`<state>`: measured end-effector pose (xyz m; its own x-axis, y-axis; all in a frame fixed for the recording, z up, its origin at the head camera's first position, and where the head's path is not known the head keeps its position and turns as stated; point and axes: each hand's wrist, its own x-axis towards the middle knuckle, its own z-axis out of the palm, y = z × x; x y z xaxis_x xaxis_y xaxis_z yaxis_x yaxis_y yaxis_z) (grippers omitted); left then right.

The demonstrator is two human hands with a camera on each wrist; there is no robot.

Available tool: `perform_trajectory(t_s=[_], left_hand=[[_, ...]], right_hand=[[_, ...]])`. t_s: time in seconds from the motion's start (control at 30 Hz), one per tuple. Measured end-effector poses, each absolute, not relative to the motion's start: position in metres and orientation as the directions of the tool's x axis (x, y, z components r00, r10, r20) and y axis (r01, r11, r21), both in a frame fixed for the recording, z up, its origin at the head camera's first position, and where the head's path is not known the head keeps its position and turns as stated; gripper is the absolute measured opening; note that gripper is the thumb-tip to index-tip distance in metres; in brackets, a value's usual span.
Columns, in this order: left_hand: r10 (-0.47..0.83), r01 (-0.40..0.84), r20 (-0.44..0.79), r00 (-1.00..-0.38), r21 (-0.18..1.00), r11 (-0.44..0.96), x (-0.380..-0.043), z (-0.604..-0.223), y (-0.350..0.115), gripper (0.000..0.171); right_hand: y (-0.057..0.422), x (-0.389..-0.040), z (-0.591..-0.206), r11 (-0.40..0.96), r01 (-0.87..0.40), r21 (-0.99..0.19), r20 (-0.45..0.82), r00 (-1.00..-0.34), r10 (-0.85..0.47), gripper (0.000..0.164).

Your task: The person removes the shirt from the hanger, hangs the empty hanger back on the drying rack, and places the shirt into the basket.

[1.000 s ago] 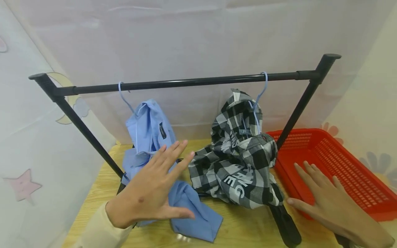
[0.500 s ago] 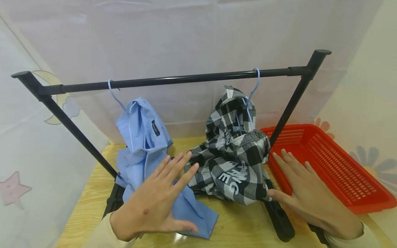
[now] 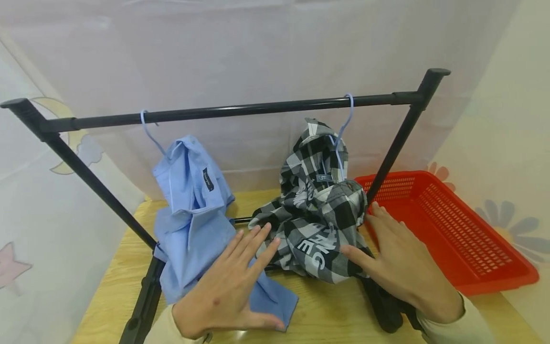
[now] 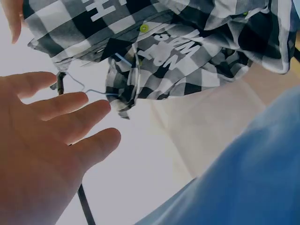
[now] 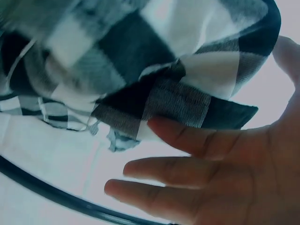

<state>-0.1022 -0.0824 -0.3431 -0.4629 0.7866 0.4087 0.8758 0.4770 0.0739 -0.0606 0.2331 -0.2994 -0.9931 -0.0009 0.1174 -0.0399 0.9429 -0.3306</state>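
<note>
- Left hand (image 3: pixel 232 289) is spread wide, hiding part of blue shirt (image 3: pixel 193 239).
- Right hand (image 3: pixel 401 263), also spread, is near checked shirt (image 3: pixel 315 224).
- Rack post (image 3: pixel 395 148) stands before red basket (image 3: pixel 466 224).

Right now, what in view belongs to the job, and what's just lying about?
Likely the job:
checked shirt, between left hand and right hand
its hanger
rail the hanger hooks over

Probably just there:
blue shirt, hanging, not held
red basket, not held either
</note>
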Motion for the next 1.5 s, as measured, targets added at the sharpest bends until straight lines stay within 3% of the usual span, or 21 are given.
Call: perform_trajectory(t_s=[0.13, 0.4, 0.6, 1.0, 1.2, 1.37, 1.5], left_hand=[[0.772, 0.866, 0.416, -0.481, 0.088, 0.492, -0.108, -0.35, -0.081, 0.122], [0.743, 0.836, 0.4, -0.537, 0.135, 0.532, -0.117, -0.36, -0.077, 0.109], [0.711, 0.797, 0.371, -0.597, 0.175, 0.578, -0.122, -0.365, -0.074, 0.101], [0.699, 0.795, 0.386, -0.602, 0.203, 0.572, -0.128, -0.369, -0.069, 0.097], [0.703, 0.799, 0.383, -0.599, 0.219, 0.56, -0.133, -0.37, -0.07, 0.097], [0.703, 0.794, 0.372, -0.606, 0.235, 0.56, -0.137, -0.37, -0.072, 0.097], [0.7, 0.794, 0.378, -0.606, 0.231, 0.563, -0.138, -0.372, -0.074, 0.098]], right_hand=[[0.222, -0.063, -0.295, 0.937, -0.026, -0.348, 0.142, -0.99, 0.026, 0.098], [0.223, -0.058, -0.3, 0.927, -0.123, -0.353, 0.331, -0.944, 0.0, 0.04], [0.227, -0.054, -0.305, 0.923, -0.11, -0.368, 0.388, -0.921, 0.045, 0.02], [0.233, -0.057, -0.314, 0.919, -0.186, -0.349, 0.601, -0.797, 0.066, 0.009], [0.235, -0.058, -0.31, 0.915, -0.219, -0.339, 0.672, -0.737, 0.073, 0.04], [0.236, -0.059, -0.304, 0.92, -0.213, -0.329, 0.707, -0.702, 0.09, 0.013], [0.235, -0.059, -0.3, 0.922, -0.223, -0.316, 0.722, -0.687, 0.082, 0.006]])
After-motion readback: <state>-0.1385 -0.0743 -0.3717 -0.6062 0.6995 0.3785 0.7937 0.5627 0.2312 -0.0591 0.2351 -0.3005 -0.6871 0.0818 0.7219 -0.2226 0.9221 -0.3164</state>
